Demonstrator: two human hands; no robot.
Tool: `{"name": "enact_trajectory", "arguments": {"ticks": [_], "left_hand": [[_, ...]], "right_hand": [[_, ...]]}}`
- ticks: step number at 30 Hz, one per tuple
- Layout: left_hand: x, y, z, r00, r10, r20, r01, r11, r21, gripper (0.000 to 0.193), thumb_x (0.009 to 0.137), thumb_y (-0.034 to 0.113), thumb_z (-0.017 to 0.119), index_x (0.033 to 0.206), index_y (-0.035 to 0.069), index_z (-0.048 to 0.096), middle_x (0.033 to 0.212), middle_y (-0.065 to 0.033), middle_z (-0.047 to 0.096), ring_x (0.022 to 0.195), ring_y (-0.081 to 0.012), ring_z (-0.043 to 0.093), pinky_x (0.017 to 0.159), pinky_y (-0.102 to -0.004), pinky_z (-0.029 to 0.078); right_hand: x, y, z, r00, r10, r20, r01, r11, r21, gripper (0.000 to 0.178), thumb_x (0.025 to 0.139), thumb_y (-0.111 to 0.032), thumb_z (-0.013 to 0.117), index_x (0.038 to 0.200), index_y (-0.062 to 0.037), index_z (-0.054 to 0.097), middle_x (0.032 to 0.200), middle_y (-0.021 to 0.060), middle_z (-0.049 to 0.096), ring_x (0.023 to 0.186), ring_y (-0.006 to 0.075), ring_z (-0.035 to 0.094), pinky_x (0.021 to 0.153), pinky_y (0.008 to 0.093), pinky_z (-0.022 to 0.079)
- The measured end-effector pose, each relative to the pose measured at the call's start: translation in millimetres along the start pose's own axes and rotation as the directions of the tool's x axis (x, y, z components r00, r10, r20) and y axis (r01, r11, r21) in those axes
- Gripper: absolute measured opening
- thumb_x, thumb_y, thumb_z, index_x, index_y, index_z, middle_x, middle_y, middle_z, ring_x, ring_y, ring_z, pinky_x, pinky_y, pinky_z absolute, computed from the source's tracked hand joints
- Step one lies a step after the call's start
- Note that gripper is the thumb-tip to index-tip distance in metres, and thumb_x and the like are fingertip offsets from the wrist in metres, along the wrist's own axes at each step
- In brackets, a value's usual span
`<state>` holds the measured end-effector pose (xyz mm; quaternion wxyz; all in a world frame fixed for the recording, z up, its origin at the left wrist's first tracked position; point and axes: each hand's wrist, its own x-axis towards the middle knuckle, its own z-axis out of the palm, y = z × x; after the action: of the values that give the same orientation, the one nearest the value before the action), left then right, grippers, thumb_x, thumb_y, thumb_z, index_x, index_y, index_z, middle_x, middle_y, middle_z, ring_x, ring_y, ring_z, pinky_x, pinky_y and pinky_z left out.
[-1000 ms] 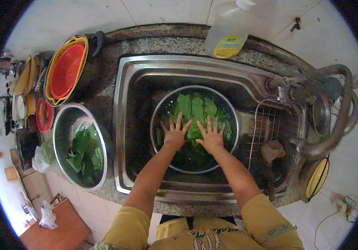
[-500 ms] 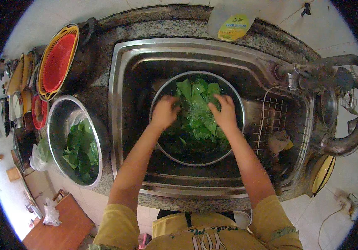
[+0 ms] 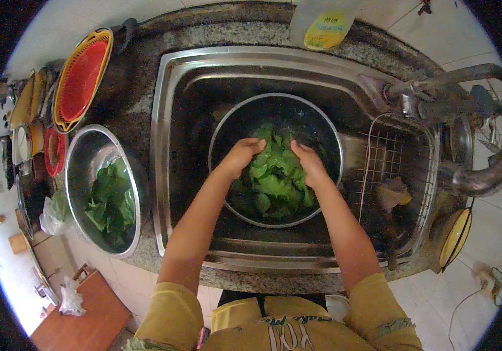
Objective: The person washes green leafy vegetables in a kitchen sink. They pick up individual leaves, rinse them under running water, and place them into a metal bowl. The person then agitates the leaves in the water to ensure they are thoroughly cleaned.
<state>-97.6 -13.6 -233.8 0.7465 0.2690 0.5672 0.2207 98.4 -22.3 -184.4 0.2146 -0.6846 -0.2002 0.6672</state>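
Beyond greens, room to bowl rim

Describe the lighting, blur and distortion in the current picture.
Head view: the sink has bowed edges, and black surrounds the round image; head view: the left margin is washed-out white, while the inside of the round bowl is dark; head view: the green leaves look slightly soft.
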Motion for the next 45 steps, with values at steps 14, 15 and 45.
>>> {"name": "enact_trajectory", "arguments": {"ticks": [14, 15, 45], "left_hand": [[-85, 27, 51, 0.975, 0.222, 0.026, -0.020, -0.030, 0.999, 0.095, 0.065, 0.045, 0.066, 0.136, 0.027, 0.005, 0.141, -0.0125, -0.006, 0.127, -0.0403, 0.001, 0.095, -0.0613, 0.014], [-77, 18, 51, 0.981, 0.191, 0.030, -0.013, -0.089, 0.996, 0.093, 0.066, 0.046, 0.065, 0.136, 0.027, 0.006, 0.141, -0.0127, -0.007, 0.127, -0.0414, 0.001, 0.095, -0.0618, 0.014], [-33, 10, 59, 0.909, 0.195, -0.369, 0.210, 0.549, 0.809, 0.085, 0.065, 0.044, 0.067, 0.130, 0.009, 0.026, 0.123, -0.0285, 0.033, 0.109, -0.0375, 0.041, 0.092, -0.0401, 0.034]], "right_hand": [[-53, 0, 25, 0.973, -0.149, 0.178, 0.171, -0.059, -0.983, 0.095, 0.065, -0.058, 0.059, 0.135, -0.0285, 0.003, 0.140, 0.0142, -0.005, 0.123, 0.0482, 0.008, 0.095, 0.0600, 0.018], [-43, 11, 25, 0.969, -0.149, 0.199, 0.184, -0.112, -0.977, 0.095, 0.065, -0.058, 0.059, 0.135, -0.0285, 0.003, 0.141, 0.0143, -0.004, 0.123, 0.0482, 0.010, 0.094, 0.0601, 0.018], [50, 73, -19, 0.907, -0.399, -0.133, 0.269, 0.793, -0.546, 0.094, 0.067, -0.062, 0.054, 0.133, -0.0063, 0.016, 0.127, 0.0242, 0.034, 0.114, 0.0379, 0.038, 0.094, 0.0430, 0.032]]}}
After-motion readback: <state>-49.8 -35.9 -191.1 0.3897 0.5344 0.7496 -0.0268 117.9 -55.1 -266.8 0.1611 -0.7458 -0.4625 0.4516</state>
